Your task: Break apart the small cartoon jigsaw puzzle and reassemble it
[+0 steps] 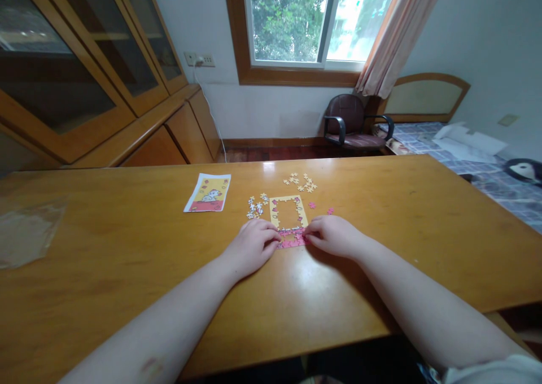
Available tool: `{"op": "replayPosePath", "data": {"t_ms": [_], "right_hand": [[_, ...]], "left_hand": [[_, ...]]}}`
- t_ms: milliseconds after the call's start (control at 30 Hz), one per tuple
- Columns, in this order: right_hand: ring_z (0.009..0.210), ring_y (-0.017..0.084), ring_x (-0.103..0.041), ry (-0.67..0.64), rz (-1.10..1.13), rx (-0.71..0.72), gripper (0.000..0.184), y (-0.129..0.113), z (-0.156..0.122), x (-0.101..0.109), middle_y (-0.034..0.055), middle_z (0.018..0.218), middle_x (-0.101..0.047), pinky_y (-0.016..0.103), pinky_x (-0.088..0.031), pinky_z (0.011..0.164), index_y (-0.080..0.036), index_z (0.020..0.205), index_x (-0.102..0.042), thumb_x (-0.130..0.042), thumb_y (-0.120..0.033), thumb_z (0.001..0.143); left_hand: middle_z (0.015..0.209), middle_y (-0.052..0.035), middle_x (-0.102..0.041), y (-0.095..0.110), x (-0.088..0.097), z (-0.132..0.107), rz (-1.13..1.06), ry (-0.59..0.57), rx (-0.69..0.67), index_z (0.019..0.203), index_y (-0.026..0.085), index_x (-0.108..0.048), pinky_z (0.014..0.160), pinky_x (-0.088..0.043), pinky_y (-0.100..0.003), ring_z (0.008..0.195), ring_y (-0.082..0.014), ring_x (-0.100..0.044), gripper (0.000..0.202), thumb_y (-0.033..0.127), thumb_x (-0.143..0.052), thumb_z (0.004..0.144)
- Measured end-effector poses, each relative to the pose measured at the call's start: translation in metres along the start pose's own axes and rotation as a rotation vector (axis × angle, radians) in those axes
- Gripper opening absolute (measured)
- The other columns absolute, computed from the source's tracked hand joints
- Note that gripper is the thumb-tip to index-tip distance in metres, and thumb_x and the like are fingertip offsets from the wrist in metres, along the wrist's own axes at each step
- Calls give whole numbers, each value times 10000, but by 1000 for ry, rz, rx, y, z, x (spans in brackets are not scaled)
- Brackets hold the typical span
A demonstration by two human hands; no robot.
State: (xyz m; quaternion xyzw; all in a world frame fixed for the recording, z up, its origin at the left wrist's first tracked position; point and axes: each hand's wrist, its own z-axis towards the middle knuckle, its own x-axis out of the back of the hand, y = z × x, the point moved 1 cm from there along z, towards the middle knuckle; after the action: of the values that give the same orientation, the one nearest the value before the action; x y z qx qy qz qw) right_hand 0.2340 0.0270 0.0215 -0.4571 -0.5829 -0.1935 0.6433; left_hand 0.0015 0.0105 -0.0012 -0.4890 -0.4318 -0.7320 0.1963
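Note:
A small jigsaw puzzle (288,213) with a yellow border and a hollow middle lies on the wooden table (127,260). Its pink bottom strip (292,239) sits between my hands. My left hand (253,246) rests palm down at the strip's left end, fingers curled onto its edge. My right hand (332,235) presses its fingertips on the strip's right end. Whether either hand pinches a piece is hidden. Loose white-and-pink pieces (256,205) lie left of the puzzle, pale yellow pieces (301,183) behind it, and two pink pieces (320,208) to its right.
A picture card (208,193) showing the finished design lies left of the puzzle. A clear plastic bag (26,231) sits at the table's far left. Behind are wooden cabinets (105,79), an armchair (353,123) under the window, and a bed (486,164) at right.

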Motion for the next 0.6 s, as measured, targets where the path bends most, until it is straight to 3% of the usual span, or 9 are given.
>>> {"op": "replayPosePath", "data": {"t_ms": [167, 467, 600], "right_hand": [[831, 188, -651, -18, -3, 49, 279, -3, -1, -3, 36, 958, -728, 270, -453, 728, -268, 1039, -714, -496, -301, 868], [848, 185, -651, -47, 14, 44, 276, -6, 0, -5, 33, 970, -728, 264, -455, 734, -273, 1048, -708, -497, -301, 872], [866, 182, -642, 46, -26, -73, 258, 8, 1, -1, 39, 977, -716, 255, -447, 749, -249, 1006, -711, -495, -261, 866]], "left_hand": [[1012, -35, -676, 0, 0, 0, 4, -1, -8, 891, 240, -708, 937, -423, -393, 980, -203, -563, 179, 242, -532, 858], [1018, -40, -670, -2, -2, 0, -7, 13, -14, 892, 239, -708, 939, -424, -397, 983, -204, -563, 181, 250, -530, 861], [1008, -42, -671, -1, -1, 0, -14, 10, -10, 892, 237, -710, 937, -428, -394, 978, -201, -566, 182, 243, -531, 858]]}}
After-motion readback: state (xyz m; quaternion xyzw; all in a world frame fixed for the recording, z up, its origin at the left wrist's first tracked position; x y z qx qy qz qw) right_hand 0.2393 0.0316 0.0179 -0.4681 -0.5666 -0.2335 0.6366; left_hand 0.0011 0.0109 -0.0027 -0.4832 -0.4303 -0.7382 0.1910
